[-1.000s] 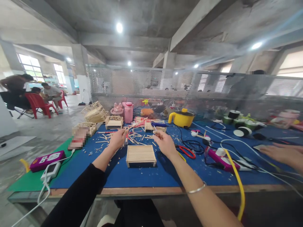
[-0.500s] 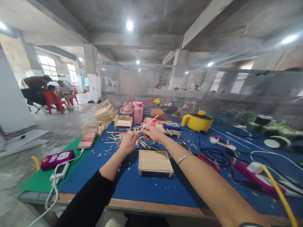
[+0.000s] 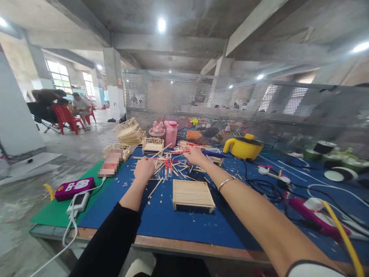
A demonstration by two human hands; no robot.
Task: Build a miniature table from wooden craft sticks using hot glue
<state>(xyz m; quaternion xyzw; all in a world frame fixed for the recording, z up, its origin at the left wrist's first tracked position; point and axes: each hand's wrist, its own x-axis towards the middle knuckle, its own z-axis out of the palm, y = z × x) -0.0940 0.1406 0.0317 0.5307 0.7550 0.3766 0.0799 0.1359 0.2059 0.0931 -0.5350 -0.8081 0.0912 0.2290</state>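
My left hand is closed around a thin wooden stick that slants up to the right over a scattered heap of sticks. My right hand reaches over the heap's far right side, near red-marked sticks; its fingertips are too small to make out. Nearer to me stands a small slatted wooden frame on short legs, touched by neither hand.
Small wooden beds stand at the back left beside a pink bottle. A yellow pot, black cables and a purple power strip lie right. A purple box sits left.
My hands have moved apart. The left went left and kept a stick, while the right moved away from that stick towards the far sticks. The view has shifted slightly.
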